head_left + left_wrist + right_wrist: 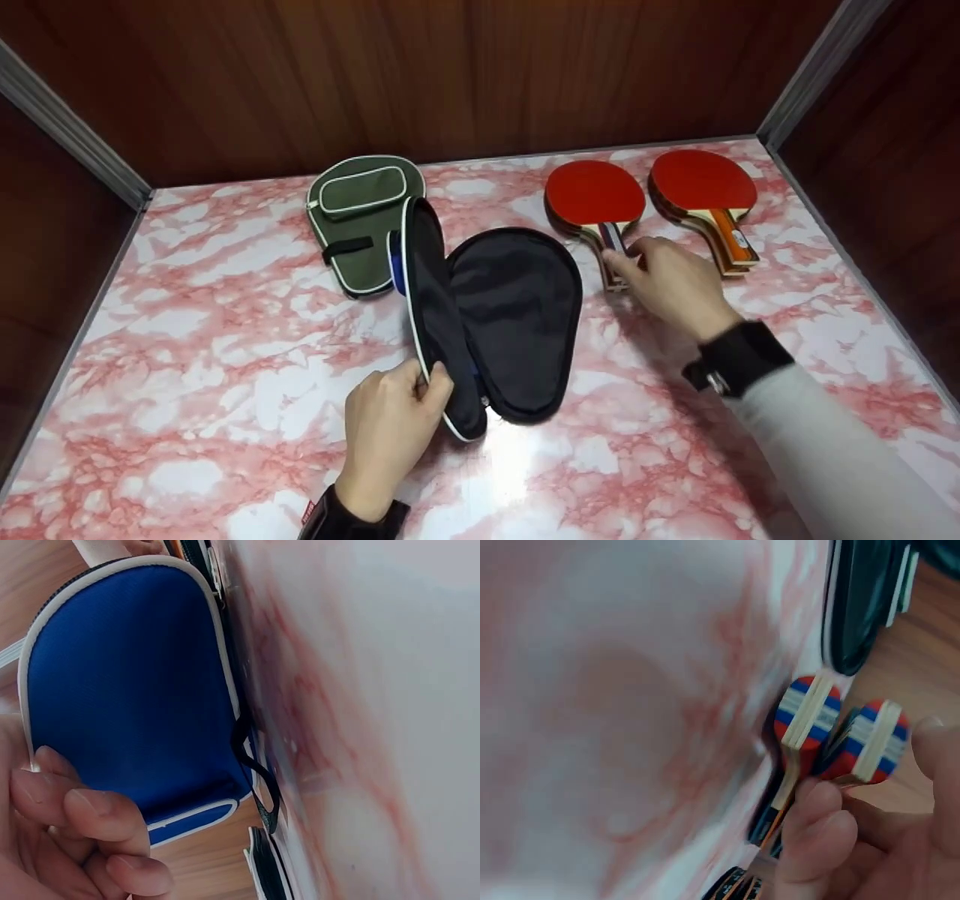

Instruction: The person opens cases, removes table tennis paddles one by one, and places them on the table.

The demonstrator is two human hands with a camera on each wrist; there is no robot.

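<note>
My left hand [394,420] pinches the white-piped edge of a paddle case [439,322], holding its flap raised. The black lining [517,315] of the case's other half lies flat on the tabletop. In the left wrist view the flap's outside is blue fabric [135,682] with a small pocket; curled fingers [105,814] show near its edge. To the right, my right hand [679,289] holds the handle of a red table tennis paddle [596,191]. The right wrist view shows two striped handle ends, the upper handle [870,742] between thumb and fingers, the lower one [808,712] just beside it.
A green paddle case [367,199] with white piping lies behind the raised flap. Another red table tennis paddle [701,180], apparently stacked on a second one, lies at the far right. Brown panels [450,75] wall in the marbled pink and white table [187,375].
</note>
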